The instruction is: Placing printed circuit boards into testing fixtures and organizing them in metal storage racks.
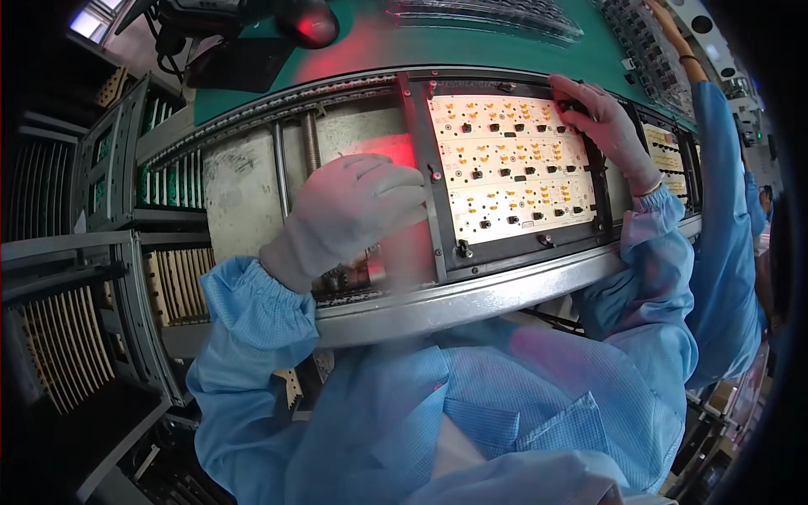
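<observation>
Nearest: metal rail (471, 301). Beyond it, left hand (358, 206) hangs over the conveyor (244, 181), fingers curled; cannot tell whether it holds anything. Board (497, 162) lies in the black frame (497, 263), right of and apart from this hand. Black parts (506, 172) stand in all three sections; filling appears well along, but unfilled places cannot be made out. Right hand (602, 126) is at the board's far right corner, fingers bent narrow; contents hidden. Farthest: clear trays (497, 18) on green mat (370, 52).

Circuit boards (511, 162), racks (129, 244) and a conveyor (497, 292) mark an electronics workshop.
</observation>
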Demonstrator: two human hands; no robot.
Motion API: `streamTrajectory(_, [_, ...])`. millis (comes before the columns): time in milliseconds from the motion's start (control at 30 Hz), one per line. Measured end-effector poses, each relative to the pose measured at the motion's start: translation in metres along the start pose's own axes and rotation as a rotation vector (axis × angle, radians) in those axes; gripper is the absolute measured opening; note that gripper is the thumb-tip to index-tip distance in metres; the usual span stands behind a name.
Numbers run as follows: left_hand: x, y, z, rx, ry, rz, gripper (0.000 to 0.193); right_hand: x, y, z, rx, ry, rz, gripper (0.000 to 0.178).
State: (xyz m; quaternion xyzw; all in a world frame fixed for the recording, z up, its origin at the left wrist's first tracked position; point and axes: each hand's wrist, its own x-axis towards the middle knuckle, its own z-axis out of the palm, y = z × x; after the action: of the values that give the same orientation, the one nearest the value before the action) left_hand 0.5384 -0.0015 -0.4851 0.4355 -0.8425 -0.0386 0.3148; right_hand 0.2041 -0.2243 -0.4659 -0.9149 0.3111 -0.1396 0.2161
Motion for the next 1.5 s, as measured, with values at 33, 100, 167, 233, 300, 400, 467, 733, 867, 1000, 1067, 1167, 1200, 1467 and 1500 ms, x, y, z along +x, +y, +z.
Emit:
streamTrajectory(33, [0.000,-0.001,0.000,-0.005,0.000,-0.007,0.025,0.001,0.001,0.000,-0.011,-0.004,0.010,0.057])
streamTrajectory(100, [-0.001,-0.002,0.001,-0.009,0.001,-0.019,0.025,0.004,0.000,-0.001,-0.058,-0.002,-0.052,0.058])
streamTrajectory(167, [-0.003,-0.004,0.001,-0.009,-0.018,-0.015,0.025,0.004,0.000,-0.002,-0.106,0.001,-0.106,0.059])
streamTrajectory(233, [-0.003,-0.004,0.000,-0.012,-0.013,-0.017,0.025,0.006,0.003,-0.005,-0.125,-0.037,-0.129,0.063])
streamTrajectory(300, [-0.003,-0.005,0.001,-0.014,-0.008,-0.019,0.025,0.006,0.002,-0.006,-0.129,-0.046,-0.142,0.065])
streamTrajectory(400, [-0.004,-0.006,0.001,0.005,-0.019,-0.021,0.024,0.006,0.003,-0.009,-0.156,-0.061,-0.182,0.069])
streamTrajectory(467, [-0.005,-0.005,-0.001,0.005,-0.015,-0.025,0.023,0.007,0.004,-0.009,-0.175,-0.066,-0.216,0.070])
streamTrajectory(733, [-0.009,-0.007,0.003,-0.002,-0.027,-0.006,0.018,0.000,-0.001,-0.019,-0.387,-0.159,-0.245,0.074])
streamTrajectory(867, [-0.002,-0.006,0.007,-0.002,-0.020,-0.006,0.019,-0.030,-0.014,-0.034,-0.422,-0.111,-0.131,0.071])
streamTrajectory(1000, [-0.007,-0.014,-0.003,0.103,-0.028,-0.081,0.019,-0.057,-0.042,0.001,0.173,0.400,-0.042,0.056])
streamTrajectory(1067, [-0.003,-0.027,-0.009,0.055,0.080,-0.143,0.016,-0.083,-0.108,0.017,0.350,0.529,-0.005,0.046])
streamTrajectory(1167, [-0.028,-0.027,-0.045,0.400,0.239,-0.181,0.019,-0.074,-0.160,0.092,0.428,0.016,-0.708,0.017])
streamTrajectory(1200, [-0.035,-0.025,-0.051,0.426,0.266,-0.183,0.021,-0.047,-0.192,0.103,0.845,-0.286,-0.897,0.016])
streamTrajectory(1467, [-0.155,0.149,0.000,0.584,1.056,-0.760,0.017,-0.069,-0.297,0.225,1.345,-0.939,-0.494,0.030])
streamTrajectory(1500, [-0.170,0.175,0.003,0.826,0.982,-0.756,0.016,-0.073,-0.315,0.224,1.387,-0.957,-0.487,0.030])
